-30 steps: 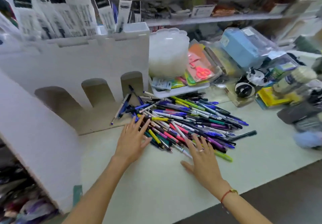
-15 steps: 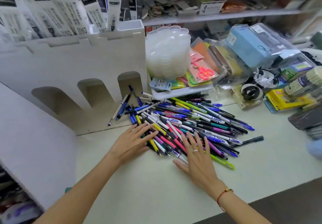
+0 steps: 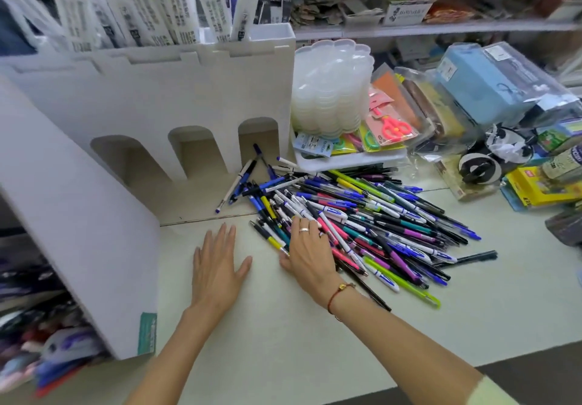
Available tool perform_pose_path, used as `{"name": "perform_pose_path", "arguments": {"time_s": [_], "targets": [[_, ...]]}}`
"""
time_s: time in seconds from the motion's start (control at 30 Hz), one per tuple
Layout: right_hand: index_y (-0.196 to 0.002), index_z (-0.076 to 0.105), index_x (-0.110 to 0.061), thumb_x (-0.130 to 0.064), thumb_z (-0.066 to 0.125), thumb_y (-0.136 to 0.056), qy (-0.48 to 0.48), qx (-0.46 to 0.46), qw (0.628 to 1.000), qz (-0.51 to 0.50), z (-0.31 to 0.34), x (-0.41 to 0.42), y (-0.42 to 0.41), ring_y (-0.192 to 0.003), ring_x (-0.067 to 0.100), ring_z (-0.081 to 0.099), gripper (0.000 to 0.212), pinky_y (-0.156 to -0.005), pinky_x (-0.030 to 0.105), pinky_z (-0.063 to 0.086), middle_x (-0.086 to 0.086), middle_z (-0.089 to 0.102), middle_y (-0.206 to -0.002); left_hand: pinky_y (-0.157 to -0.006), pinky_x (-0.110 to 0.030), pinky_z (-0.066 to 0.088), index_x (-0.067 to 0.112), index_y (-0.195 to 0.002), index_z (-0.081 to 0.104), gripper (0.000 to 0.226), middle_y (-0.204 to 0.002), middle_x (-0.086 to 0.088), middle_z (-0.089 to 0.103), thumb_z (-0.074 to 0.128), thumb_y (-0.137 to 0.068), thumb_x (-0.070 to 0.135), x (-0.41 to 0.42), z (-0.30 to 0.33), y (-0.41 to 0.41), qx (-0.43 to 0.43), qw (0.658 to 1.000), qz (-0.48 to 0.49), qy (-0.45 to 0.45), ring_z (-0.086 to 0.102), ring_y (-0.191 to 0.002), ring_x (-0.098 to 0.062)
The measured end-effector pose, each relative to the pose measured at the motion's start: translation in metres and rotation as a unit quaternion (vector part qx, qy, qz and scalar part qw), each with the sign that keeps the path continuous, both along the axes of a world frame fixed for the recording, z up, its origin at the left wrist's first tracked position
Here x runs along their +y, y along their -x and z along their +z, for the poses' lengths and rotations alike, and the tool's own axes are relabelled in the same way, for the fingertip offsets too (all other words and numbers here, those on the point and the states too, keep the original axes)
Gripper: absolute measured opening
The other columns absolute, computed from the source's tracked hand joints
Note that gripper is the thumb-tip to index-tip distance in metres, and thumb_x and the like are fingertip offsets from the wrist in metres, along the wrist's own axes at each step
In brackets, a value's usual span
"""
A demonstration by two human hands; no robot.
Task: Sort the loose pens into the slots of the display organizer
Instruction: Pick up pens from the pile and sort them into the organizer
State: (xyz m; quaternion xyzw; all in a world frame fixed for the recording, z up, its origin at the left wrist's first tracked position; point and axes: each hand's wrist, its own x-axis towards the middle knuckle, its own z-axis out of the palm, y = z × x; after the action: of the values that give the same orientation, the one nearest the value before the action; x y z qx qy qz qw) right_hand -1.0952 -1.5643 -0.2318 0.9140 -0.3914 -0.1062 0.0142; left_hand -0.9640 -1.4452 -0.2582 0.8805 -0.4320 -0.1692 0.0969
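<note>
A big pile of loose pens (image 3: pixel 384 215) in many colours lies on the pale green table (image 3: pixel 283 335). The white display organizer (image 3: pixel 189 89) stands behind and left of it, showing three arched slots (image 3: pixel 195 149). A few pens (image 3: pixel 244 178) lie at the mouth of the rightmost slot. My left hand (image 3: pixel 217 266) lies flat on bare table, left of the pile, holding nothing. My right hand (image 3: pixel 307 253) rests on the pile's left edge. Its fingertips bend down onto the pens and its thumb is spread to the side.
A stack of clear plastic trays (image 3: pixel 330 89) stands right of the organizer, with packaged scissors (image 3: pixel 393 127) and bagged goods (image 3: pixel 491 83) beyond. A yellow box (image 3: pixel 535 187) sits far right. Packaged items (image 3: pixel 151 4) stand in the organizer's top. Shelves run behind.
My left hand has come off the pile onto bare table to its left. My right hand has slid left to the pile's left edge. The view has shifted.
</note>
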Motion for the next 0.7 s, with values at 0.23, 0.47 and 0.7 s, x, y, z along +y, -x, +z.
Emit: {"name": "perform_pose_path", "arguments": {"time_s": [0.23, 0.47, 0.7], "targets": [[-0.123, 0.053, 0.003, -0.037, 0.072, -0.079, -0.057, -0.005, 0.998, 0.000, 0.007, -0.002, -0.007, -0.091, 0.029, 0.065, 0.062, -0.050, 0.029, 0.050, 0.017, 0.063, -0.105, -0.119, -0.036, 0.011, 0.022, -0.154, 0.009, 0.066, -0.162, 0.001, -0.002, 0.039, -0.099, 0.043, 0.015, 0.018, 0.004, 0.038, 0.994, -0.016, -0.097, 0.000, -0.149, -0.023], [-0.137, 0.028, 0.001, -0.020, 0.045, -0.098, -0.042, 0.000, 0.999, 0.015, 0.004, -0.001, -0.007, -0.116, 0.029, 0.052, 0.047, -0.073, 0.029, 0.049, 0.016, 0.049, -0.128, -0.102, -0.028, 0.034, 0.020, -0.142, 0.039, 0.045, -0.146, 0.003, 0.041, 0.042, -0.099, 0.031, 0.005, 0.037, 0.026, 0.162, 0.985, 0.035, -0.039, 0.038, -0.133, -0.019], [-0.133, 0.032, -0.004, -0.023, 0.045, -0.100, -0.209, -0.059, 0.976, -0.021, 0.015, -0.015, 0.003, -0.101, 0.035, 0.061, 0.040, -0.067, 0.036, 0.040, 0.017, 0.059, -0.118, -0.063, -0.022, 0.044, 0.007, -0.125, 0.055, 0.031, -0.099, -0.004, 0.058, 0.048, -0.096, 0.012, -0.009, 0.052, 0.047, 0.466, 0.851, 0.231, 0.078, 0.056, -0.076, -0.013]]}}
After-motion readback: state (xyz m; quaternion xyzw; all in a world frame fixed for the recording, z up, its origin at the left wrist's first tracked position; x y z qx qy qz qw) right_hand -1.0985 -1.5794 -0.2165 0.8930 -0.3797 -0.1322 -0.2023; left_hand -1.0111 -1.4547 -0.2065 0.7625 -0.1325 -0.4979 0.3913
